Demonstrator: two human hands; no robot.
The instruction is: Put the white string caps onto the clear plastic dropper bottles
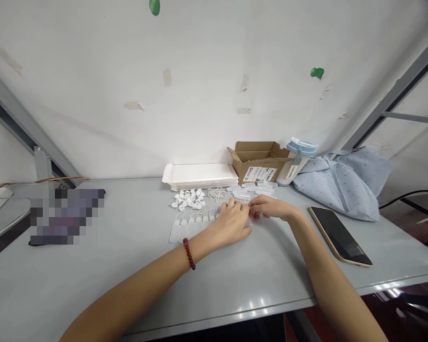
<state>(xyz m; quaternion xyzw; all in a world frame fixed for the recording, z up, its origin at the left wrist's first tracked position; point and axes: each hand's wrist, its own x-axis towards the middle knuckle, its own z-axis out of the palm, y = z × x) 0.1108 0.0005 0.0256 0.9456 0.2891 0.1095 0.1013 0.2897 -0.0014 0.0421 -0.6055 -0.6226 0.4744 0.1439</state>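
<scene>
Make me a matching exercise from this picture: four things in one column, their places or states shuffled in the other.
Column 1
1. Translucent bottles left of the left hand
2. White caps
3. Cardboard box
4. Phone

Column 2
A. Top open, near the wall
B. Lying flat, screen dark
C. Side by side in a row
D. Loose cluster

Pairs: 1-C, 2-D, 3-A, 4-B

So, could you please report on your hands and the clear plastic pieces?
Left hand over row's right part; right hand alongside, grip unclear. Clear plastic pieces: one row, others loose. White caps apart from hands.
</scene>
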